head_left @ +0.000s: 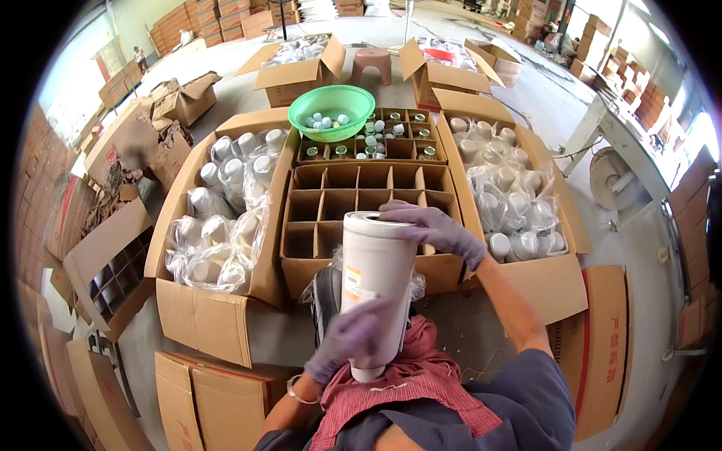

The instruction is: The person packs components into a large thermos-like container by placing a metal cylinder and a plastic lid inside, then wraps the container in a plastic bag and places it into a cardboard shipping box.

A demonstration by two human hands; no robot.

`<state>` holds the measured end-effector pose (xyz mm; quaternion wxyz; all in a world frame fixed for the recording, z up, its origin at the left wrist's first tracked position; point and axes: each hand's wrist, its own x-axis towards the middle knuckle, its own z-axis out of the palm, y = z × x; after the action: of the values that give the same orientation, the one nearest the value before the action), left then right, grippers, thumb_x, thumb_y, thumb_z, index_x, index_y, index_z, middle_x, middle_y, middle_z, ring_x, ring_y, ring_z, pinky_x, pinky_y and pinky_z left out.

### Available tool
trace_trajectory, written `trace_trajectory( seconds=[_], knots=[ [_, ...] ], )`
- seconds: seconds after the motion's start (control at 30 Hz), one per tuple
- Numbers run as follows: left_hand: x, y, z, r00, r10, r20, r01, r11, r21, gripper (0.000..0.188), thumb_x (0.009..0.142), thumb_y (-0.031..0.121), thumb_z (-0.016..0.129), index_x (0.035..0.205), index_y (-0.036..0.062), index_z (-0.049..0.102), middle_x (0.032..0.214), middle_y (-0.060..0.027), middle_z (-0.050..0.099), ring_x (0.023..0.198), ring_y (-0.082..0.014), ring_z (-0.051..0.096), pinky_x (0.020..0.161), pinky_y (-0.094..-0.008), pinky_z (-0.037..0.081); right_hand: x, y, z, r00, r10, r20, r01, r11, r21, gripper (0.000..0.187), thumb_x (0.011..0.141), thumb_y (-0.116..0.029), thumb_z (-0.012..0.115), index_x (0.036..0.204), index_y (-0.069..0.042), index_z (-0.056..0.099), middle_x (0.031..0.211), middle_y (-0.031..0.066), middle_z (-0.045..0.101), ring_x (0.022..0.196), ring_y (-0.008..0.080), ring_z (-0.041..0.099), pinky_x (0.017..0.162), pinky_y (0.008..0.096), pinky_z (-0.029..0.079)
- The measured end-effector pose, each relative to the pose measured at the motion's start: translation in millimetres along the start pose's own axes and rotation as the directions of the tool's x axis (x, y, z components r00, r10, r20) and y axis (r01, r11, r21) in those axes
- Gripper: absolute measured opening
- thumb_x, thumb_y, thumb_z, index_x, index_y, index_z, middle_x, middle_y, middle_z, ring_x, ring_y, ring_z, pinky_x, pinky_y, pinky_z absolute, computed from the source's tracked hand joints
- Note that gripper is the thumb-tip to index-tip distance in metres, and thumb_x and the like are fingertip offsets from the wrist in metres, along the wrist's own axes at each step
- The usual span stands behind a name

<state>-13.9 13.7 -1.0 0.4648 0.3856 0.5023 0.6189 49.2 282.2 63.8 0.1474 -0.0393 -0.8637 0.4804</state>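
Note:
A large white bottle-shaped container (pixel 380 274) stands tilted over my lap, its narrow neck end down against the red checked apron (pixel 421 376). Its wide upper end shows a dark opening, and an orange and white label is on its side. My right hand (pixel 444 231), in a thin purple glove, grips the top rim with fingers reaching over the opening. Lower down, my gloved left hand (pixel 350 342) lies against the container's side; motion blurs its fingers. Just beyond the container is a carton with cardboard dividers (pixel 376 199), its front cells unfilled.
Open cartons of plastic-wrapped white containers flank it at left (pixel 233 203) and right (pixel 511 188). A green basin (pixel 331 101) with small pale caps rests on a divided carton of bottles (pixel 429 150). Farther back stands a pink stool (pixel 372 64); a white-framed table (pixel 624 150) is at right.

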Motion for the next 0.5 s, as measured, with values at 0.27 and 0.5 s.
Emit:
trace_trajectory(
  seconds=[0.27,0.5],
  knots=[
    [8.7,7.9,26.2,0.991,-0.002,0.135,-0.027,0.978,0.207,0.051,0.095,0.014,0.055,0.143,0.0032,0.043,0.088,-0.0056,0.067,0.078,-0.0131,0.06,0.069,-0.0296,0.051,14.4,-26.6,15.0,0.996,0.06,0.067,-0.024,0.896,-0.444,0.048,0.092,-0.042,0.056,0.115,-0.001,0.066,0.113,0.0194,0.065,0.11,0.0338,0.06,0.097,0.037,0.045],
    [25.4,-3.5,45.9,0.991,-0.038,0.129,-0.041,0.83,0.557,0.075,0.087,0.022,0.068,0.149,0.0048,0.03,0.097,-0.0231,0.065,0.076,-0.0287,0.064,0.075,-0.0358,0.05,29.4,-25.4,15.9,0.847,0.504,0.17,-0.444,0.845,-0.298,0.056,0.091,-0.046,0.057,0.13,-0.005,0.058,0.134,0.0153,0.057,0.125,0.0262,0.052,0.107,0.0356,0.038]
  ],
)
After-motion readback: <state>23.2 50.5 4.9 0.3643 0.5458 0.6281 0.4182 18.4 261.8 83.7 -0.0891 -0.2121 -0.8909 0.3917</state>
